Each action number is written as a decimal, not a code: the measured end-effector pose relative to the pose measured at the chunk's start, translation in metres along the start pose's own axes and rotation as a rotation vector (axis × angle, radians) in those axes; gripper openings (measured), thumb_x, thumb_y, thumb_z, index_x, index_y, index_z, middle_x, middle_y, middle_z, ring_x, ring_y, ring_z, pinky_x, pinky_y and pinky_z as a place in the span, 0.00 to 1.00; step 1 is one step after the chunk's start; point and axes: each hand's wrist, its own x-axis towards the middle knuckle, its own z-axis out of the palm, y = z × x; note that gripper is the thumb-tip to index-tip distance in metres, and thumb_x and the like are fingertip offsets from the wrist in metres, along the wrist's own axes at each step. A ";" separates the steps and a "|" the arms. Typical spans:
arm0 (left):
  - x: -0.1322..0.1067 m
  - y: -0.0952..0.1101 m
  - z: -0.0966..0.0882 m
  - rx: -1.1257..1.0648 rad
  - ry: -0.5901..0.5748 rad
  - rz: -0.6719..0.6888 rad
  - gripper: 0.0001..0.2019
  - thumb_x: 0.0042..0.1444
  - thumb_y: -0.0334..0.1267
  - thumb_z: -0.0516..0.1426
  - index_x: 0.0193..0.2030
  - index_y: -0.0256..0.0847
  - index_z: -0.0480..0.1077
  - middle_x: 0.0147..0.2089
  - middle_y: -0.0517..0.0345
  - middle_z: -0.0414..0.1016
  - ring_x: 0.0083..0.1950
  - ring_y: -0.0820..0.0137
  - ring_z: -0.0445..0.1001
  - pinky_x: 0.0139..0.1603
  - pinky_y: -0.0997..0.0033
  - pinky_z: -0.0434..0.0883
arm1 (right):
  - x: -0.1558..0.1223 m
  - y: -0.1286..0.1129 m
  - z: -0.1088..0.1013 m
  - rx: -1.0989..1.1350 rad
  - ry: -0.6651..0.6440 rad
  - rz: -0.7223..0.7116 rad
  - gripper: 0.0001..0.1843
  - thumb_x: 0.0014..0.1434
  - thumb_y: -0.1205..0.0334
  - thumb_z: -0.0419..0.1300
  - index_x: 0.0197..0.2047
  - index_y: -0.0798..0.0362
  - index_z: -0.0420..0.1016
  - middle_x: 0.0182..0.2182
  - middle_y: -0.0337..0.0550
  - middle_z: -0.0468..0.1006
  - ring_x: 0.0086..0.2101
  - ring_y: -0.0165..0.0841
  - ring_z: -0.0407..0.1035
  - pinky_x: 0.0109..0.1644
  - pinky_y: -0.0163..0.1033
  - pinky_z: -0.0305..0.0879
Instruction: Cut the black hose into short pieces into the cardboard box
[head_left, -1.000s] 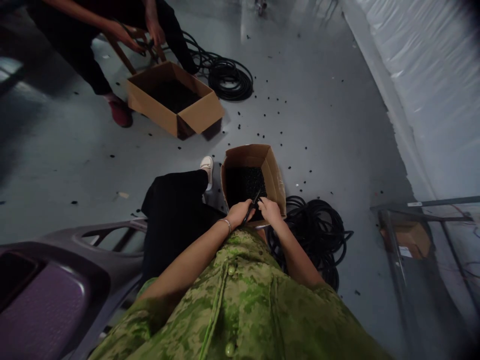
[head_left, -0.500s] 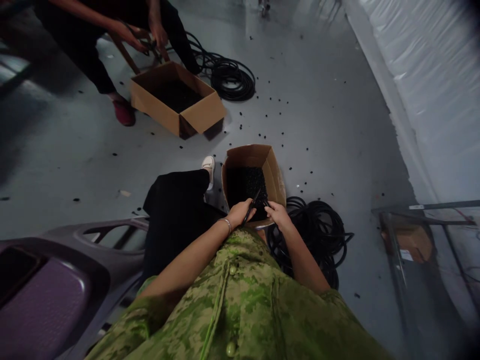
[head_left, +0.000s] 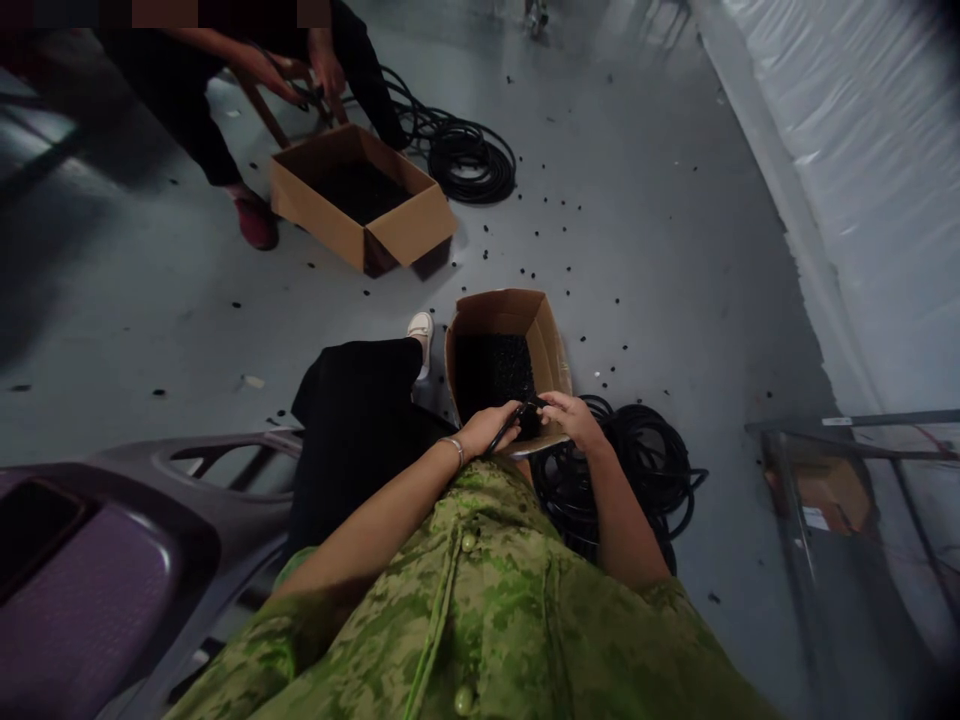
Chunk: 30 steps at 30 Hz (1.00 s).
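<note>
My left hand point(head_left: 487, 428), with a bracelet on the wrist, is closed round black scissors point(head_left: 511, 420) over the near edge of a small open cardboard box point(head_left: 553, 345). The box is filled with small black cut pieces point(head_left: 491, 368). My right hand point(head_left: 574, 418) pinches the end of a black hose point(head_left: 537, 404) at the scissor blades. The hose comes from a black coil point(head_left: 637, 465) on the floor to the right of the box.
Another person sits at the top left with both hands point(head_left: 300, 75) above a larger cardboard box point(head_left: 390, 235), with a second black coil point(head_left: 465, 160) beside it. Black bits are scattered across the grey floor point(head_left: 637, 250). A purple plastic chair point(head_left: 112, 560) stands left, a metal frame point(head_left: 825, 470) right.
My right hand has shifted right and slightly back, drawing the hose end along at the blades. My left hand stays on the scissors. The view has tilted a little.
</note>
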 end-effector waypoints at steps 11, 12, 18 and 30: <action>0.000 -0.003 0.001 0.159 -0.001 0.077 0.19 0.60 0.39 0.55 0.58 0.43 0.65 0.48 0.54 0.81 0.47 0.65 0.80 0.45 0.72 0.71 | 0.001 -0.001 -0.007 0.042 -0.135 0.038 0.18 0.55 0.54 0.59 0.43 0.57 0.78 0.29 0.39 0.75 0.29 0.30 0.66 0.42 0.38 0.63; 0.000 -0.003 0.001 0.163 0.005 0.082 0.19 0.60 0.39 0.55 0.58 0.44 0.65 0.48 0.54 0.81 0.47 0.65 0.80 0.45 0.72 0.71 | 0.001 -0.002 -0.008 0.044 -0.142 0.036 0.18 0.56 0.53 0.59 0.43 0.57 0.78 0.29 0.39 0.75 0.29 0.30 0.66 0.42 0.38 0.63; 0.000 -0.002 0.001 0.142 0.041 0.101 0.20 0.60 0.39 0.55 0.59 0.43 0.65 0.47 0.54 0.81 0.46 0.66 0.80 0.44 0.73 0.71 | -0.002 -0.010 -0.016 0.029 -0.161 0.041 0.17 0.56 0.53 0.59 0.42 0.57 0.78 0.30 0.41 0.75 0.29 0.31 0.65 0.41 0.37 0.62; -0.003 0.008 -0.005 0.273 0.012 0.012 0.18 0.61 0.40 0.54 0.57 0.44 0.68 0.44 0.53 0.81 0.42 0.65 0.79 0.42 0.74 0.69 | 0.000 -0.009 -0.011 0.056 -0.180 0.060 0.18 0.55 0.50 0.60 0.40 0.57 0.78 0.28 0.39 0.73 0.29 0.30 0.64 0.42 0.38 0.62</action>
